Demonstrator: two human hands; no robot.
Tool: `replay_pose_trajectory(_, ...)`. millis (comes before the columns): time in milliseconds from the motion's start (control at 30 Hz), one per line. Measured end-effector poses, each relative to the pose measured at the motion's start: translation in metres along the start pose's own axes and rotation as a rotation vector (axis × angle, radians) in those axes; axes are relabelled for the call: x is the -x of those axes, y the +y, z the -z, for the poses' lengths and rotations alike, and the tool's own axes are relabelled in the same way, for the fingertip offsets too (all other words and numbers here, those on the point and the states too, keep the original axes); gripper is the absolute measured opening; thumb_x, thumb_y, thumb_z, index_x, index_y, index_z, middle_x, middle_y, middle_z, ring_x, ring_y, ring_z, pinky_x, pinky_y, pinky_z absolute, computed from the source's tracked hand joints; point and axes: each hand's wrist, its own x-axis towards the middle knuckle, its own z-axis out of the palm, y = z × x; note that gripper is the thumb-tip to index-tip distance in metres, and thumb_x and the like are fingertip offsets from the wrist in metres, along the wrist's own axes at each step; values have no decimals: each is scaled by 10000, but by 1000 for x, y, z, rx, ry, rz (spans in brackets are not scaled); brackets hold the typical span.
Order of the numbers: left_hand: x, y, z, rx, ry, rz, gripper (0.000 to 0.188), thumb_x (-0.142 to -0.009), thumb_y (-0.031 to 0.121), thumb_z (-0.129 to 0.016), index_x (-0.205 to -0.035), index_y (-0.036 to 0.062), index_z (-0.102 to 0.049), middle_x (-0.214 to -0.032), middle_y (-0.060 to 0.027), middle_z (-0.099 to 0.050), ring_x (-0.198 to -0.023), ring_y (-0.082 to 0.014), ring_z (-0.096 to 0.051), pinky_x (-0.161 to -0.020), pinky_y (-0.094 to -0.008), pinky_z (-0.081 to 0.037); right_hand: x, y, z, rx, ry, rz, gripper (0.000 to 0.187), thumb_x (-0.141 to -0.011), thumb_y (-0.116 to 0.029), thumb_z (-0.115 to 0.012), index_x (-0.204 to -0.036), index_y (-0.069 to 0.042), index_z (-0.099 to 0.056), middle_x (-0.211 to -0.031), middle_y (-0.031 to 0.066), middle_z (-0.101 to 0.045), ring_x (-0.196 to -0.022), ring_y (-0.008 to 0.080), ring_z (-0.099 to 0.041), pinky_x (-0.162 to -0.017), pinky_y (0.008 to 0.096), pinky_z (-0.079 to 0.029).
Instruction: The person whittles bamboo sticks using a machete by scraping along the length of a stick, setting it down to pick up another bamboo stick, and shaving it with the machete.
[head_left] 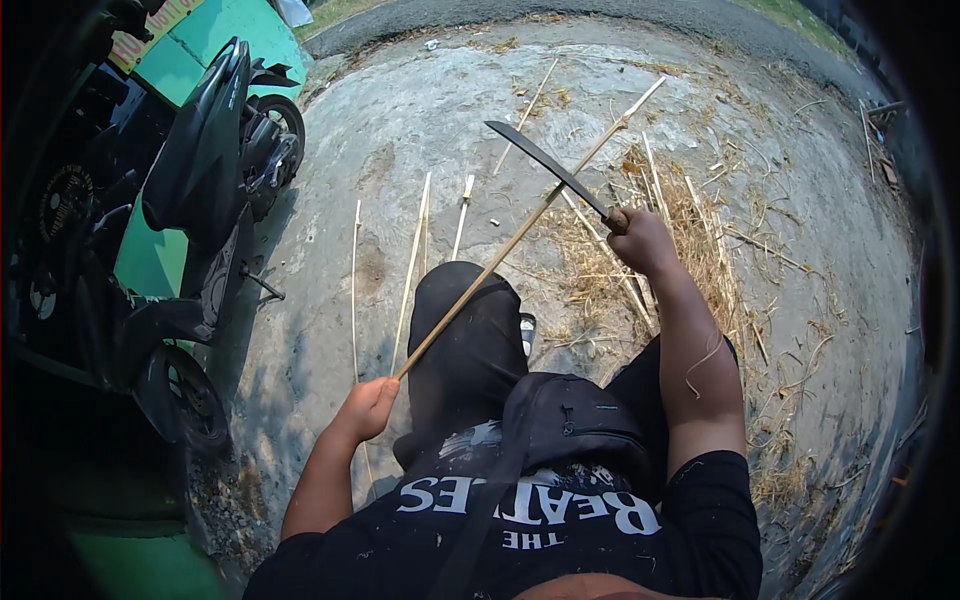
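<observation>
My left hand is closed round the near end of a long, thin bamboo strip, which slants up and away to the right. In my right hand is the wooden handle of a machete with a dark, slightly curved blade. The blade crosses the bamboo strip beyond my knee and appears to touch it. Past that crossing, the strip's far part is paler and carries a small node or splinter near its tip.
Loose bamboo strips lie on the concrete ground. A heap of straw-coloured shavings spreads to the right, under my right arm. On the left stands a dark motorcycle beside a green panel. A black waist bag rests on my lap.
</observation>
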Motion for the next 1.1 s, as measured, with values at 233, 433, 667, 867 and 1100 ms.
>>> replay_pose_trajectory(233, 4, 12, -2, -91, 28, 75, 433, -1069, 349, -499, -874, -22, -608, -730, -246, -630, -711, -449, -630, -655, -482, -480, 32, -69, -15, 338, -110, 596, 119, -806, -236, -665, -806, -119, -683, -725, 140, -696, -699, 365, -704, -682, 491, -562)
replay_pose_trajectory(433, 2, 18, 5, -111, 27, 69, 460, -1062, 382, -496, -871, -15, -629, -740, -259, -637, -730, -479, -636, -660, -507, -484, 2, -17, 10, -1, -207, -32, 261, -858, -287, -672, -1058, -140, -751, -985, 191, -741, -941, 388, -708, -827, 476, -562)
replay_pose_trajectory(667, 9, 7, 1, -75, 24, 60, 461, -1056, 384, -511, -859, -19, -617, -731, -254, -634, -717, -473, -628, -650, -498, -483, 39, -68, -13, 202, -223, 230, 231, -808, -286, -681, -945, -105, -722, -865, 178, -727, -855, 392, -713, -802, 495, -563)
replay_pose_trajectory(867, -1, -3, -7, -85, 75, -24, 429, -1071, 334, -514, -839, -18, -595, -683, -238, -593, -637, -430, -586, -619, -464, -471, 1, -8, -1, -63, -169, -100, 260, -861, -290, -687, -1043, -112, -739, -933, 194, -739, -887, 365, -718, -800, 453, -567)
replay_pose_trajectory(1100, -1, -11, -1, -26, -7, 62, 497, -1085, 392, -482, -824, -25, -559, -637, -189, -533, -581, -294, -515, -594, -433, -447, 24, -50, -10, 137, -136, 204, 245, -804, -266, -692, -971, -90, -722, -909, 182, -729, -898, 396, -701, -802, 489, -557)
